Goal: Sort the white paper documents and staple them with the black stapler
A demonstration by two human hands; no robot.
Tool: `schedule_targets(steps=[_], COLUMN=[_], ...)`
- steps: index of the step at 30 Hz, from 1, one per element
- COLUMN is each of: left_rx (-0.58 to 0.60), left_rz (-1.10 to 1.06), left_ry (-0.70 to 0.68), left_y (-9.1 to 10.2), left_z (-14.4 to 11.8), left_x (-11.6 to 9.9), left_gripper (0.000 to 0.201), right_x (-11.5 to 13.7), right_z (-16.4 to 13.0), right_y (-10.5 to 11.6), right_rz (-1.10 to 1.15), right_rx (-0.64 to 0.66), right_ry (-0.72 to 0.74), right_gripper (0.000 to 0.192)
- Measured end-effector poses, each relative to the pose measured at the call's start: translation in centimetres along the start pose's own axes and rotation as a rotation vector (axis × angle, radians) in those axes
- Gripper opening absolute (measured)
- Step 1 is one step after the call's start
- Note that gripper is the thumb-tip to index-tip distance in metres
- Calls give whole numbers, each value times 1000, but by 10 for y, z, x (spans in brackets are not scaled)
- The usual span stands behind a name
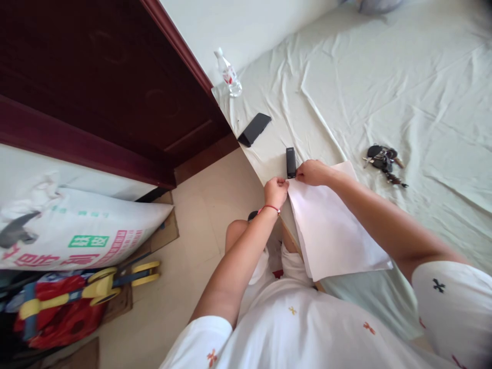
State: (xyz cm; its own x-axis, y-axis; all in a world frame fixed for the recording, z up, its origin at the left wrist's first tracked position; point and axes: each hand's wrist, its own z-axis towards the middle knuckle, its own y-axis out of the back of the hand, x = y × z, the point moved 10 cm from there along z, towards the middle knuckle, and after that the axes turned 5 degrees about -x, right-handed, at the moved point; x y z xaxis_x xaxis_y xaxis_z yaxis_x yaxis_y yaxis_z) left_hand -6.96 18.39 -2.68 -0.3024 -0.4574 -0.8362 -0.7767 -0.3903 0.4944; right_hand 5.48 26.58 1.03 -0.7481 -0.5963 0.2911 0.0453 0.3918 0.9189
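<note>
Okay, your left fingertips pinch the far corner of the paper stack (334,230), lying on the pale cloth (430,113). Your right hand (310,172) curls beside the black stapler (290,160); can't tell if its fingers grip anything.

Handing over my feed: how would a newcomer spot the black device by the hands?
On the pale sheet, find the white papers. At their corner by the right hand is the black device, narrower than the black object nearer the bottle.
</note>
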Motion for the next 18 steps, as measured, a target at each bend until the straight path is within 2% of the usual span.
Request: schedule_targets(steps=[3, 8, 15, 18], left_rx=[-17, -82, -49, -26], left_rz=[-9, 38, 81, 102], left_ry=[56, 54, -5, -52], left_y=[0, 7, -1, -2], left_z=[7, 12, 25, 22], left_x=[4, 0, -7, -12], left_gripper=[10, 22, 24, 22], right_x=[-3, -16, -31, -32], right_z=[-1, -11, -12, -13], right_y=[2, 8, 6, 4], right_rz=[11, 47, 96, 103], right_rx=[-7, -40, -87, -117], right_ry=[-19, -40, -59, -56], right_gripper=[34, 35, 37, 39])
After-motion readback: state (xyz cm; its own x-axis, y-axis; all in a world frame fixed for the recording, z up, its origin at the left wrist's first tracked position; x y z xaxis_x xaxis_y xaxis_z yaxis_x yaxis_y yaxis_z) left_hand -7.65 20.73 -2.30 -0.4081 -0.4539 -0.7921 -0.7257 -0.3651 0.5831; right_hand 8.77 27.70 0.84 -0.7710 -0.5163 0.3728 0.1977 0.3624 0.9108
